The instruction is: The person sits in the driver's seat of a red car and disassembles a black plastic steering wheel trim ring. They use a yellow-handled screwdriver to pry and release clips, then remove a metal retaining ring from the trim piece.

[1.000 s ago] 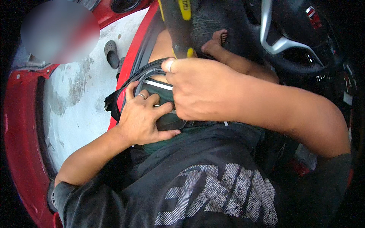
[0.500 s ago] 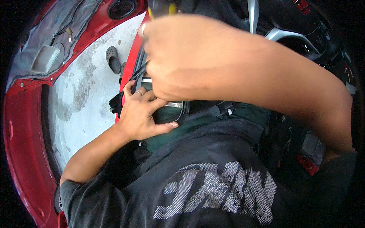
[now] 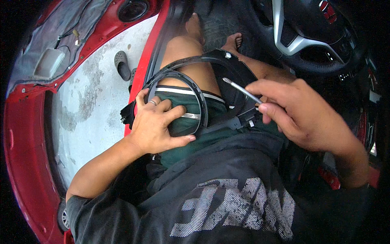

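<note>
Panel (image 3: 205,110), black and curved with a ring-shaped opening, lies across the person's lap, near the middle of the view. Farthest left is an open red door (image 3: 24,134), with a loose wire on its inner side and a round black speaker (image 3: 133,10) higher up. Right of it shows the pale, stained floor (image 3: 85,89), where a grey clog (image 3: 121,65) lies close to the red sill (image 3: 151,44).

Next comes the left hand (image 3: 156,122), touching the left part of the ring, a silver band (image 3: 152,102) on one finger. Its fingers are spread, the thumb lying toward the lower rim; whether they clamp the panel underneath is hidden. Green shorts (image 3: 176,99) with white edging show through the opening.

Farther right, a screwdriver (image 3: 243,90) slants over the panel's right part in view, tip up and to the left. The right hand (image 3: 298,112) pinches it between thumb and fingers, the handle hidden inside the grasp. Above that hand, at the upper right, is the steering wheel (image 3: 300,46), black with silver spokes.
</note>
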`<state>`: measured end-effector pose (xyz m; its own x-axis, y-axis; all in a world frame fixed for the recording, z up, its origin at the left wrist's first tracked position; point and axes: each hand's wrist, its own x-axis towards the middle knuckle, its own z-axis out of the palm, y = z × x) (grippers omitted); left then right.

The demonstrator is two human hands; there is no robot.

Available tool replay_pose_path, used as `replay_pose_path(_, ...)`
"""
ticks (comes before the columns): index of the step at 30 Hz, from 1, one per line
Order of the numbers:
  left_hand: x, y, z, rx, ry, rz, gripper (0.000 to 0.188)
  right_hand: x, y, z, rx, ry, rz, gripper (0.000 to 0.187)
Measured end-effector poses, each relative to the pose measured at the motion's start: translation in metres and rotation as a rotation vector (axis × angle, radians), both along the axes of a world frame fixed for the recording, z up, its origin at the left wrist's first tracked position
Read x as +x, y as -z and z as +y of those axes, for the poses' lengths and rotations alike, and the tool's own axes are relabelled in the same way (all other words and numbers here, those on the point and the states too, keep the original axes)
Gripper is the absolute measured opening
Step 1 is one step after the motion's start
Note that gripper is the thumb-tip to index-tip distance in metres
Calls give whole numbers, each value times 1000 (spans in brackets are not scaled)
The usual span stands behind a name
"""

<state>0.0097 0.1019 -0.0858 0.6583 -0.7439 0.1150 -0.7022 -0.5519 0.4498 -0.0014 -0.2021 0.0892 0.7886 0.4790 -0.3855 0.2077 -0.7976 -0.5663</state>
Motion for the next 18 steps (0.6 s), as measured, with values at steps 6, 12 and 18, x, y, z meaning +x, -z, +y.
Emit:
replay_pose_path(6, 0, 2, 1, 21, 1, 20, 66, -32, 21, 8, 265, 580, 643, 32)
replay_pose_path(12, 1, -2, 0, 26, 1, 16, 67, -58, 42, 24, 406, 664, 659, 37)
replay_pose_path(18, 0, -1, 0, 23, -4, 5, 67, -68, 50, 21, 525, 766, 608, 42)
